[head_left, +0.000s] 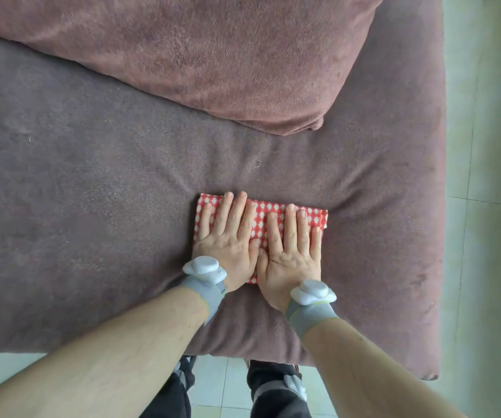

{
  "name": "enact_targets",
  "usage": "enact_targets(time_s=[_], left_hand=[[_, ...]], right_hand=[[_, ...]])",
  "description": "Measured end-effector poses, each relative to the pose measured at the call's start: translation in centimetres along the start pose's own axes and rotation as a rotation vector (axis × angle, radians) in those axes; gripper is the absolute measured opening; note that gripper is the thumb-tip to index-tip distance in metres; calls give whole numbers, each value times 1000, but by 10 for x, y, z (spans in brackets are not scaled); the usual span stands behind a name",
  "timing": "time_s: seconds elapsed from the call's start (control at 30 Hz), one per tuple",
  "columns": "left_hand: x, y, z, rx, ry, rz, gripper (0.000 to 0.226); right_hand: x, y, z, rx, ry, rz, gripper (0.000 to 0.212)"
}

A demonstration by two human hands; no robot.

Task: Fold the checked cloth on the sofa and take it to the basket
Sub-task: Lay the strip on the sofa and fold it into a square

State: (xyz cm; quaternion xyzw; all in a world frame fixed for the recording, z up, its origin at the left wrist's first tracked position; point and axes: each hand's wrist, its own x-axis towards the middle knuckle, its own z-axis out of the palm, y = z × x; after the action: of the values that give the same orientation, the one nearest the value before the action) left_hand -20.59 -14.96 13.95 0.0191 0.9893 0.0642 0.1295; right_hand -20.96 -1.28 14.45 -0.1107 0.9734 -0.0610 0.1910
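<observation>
Both flat hands, left [226, 236] and right [291, 251], press my folded red-and-white checked cloth [315, 217] onto the mauve plush sofa cushion [107, 206], gripping nothing; I should crease evenly outward.

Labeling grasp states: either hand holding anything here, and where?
Nothing gripped. Left hand and right hand press flat on the folded checked cloth.

A single head-worn camera looks almost straight down, close over the sofa seat [92, 206], its wide-angle edges seemingly bowed.

Grey wristbands [205, 286] (white trackers), dark trousers [276, 396]
</observation>
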Motion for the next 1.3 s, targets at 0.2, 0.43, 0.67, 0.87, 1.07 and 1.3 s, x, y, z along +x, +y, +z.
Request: enact_targets(time_s=[0.2,0.43,0.67,0.87,1.07,1.3], left_hand=[[-1,2,-19,-20,-30,-19,66],[-6,-19,-53,-192,-36,-177,64],[4,-44,-51,-567,31,-331,102],[-5,-65,-63,-506,-76,-502,100],[-26,-64,-76,-910,-136,-365,87],[-37,-48,-71,-1108,-43,-508,38]], right_hand=[[-1,1,-20,19,-115,2,66],[-13,15,-60,40,-87,-66,75],[-1,23,-65,124,-145,-30,90],[15,54,-99,271,-166,181,117],[-9,53,-93,673,-82,181,94],[-22,47,-97,1003,-59,363,58]])
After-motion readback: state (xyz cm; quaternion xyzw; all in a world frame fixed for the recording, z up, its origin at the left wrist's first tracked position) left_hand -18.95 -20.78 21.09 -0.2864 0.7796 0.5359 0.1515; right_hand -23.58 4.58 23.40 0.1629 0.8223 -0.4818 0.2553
